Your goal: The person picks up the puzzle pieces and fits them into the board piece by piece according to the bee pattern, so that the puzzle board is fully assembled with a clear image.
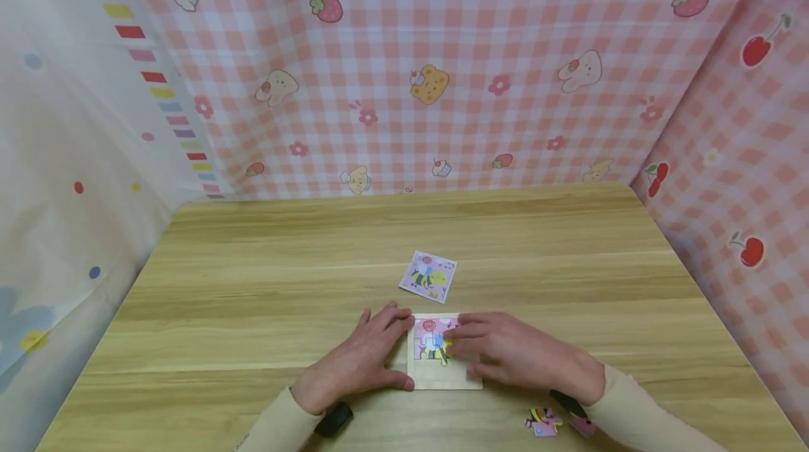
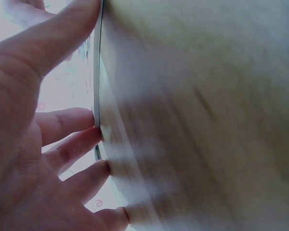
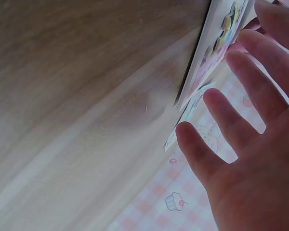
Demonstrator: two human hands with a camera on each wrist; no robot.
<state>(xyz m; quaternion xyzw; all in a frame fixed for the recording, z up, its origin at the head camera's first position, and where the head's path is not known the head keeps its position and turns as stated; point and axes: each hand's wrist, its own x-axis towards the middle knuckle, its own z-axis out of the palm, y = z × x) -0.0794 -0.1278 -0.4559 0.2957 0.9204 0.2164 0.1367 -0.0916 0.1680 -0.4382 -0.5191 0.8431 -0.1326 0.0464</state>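
Observation:
A square wooden puzzle tray [image 1: 442, 376] lies on the table, its upper part filled with pink, blue and yellow jigsaw pieces [image 1: 428, 338]; bare wood shows lower down. Along the tray's left edge rests my left hand [image 1: 360, 361], thumb near the bottom corner and fingers near the top. In the left wrist view, its fairly straight fingertips [image 2: 86, 180] touch the edge. My right hand [image 1: 512, 350] hovers over the tray's right side, covering part of the picture. Its fingers [image 3: 231, 113] look spread and loose in the right wrist view, with nothing visible between them.
Beyond the tray lies a square bee picture card [image 1: 430, 276]. Loose jigsaw pieces [image 1: 543, 422] sit by my right forearm, one partly hidden under the sleeve. Checked pink cloth [image 1: 392, 129] hangs behind the wooden table [image 1: 253, 262].

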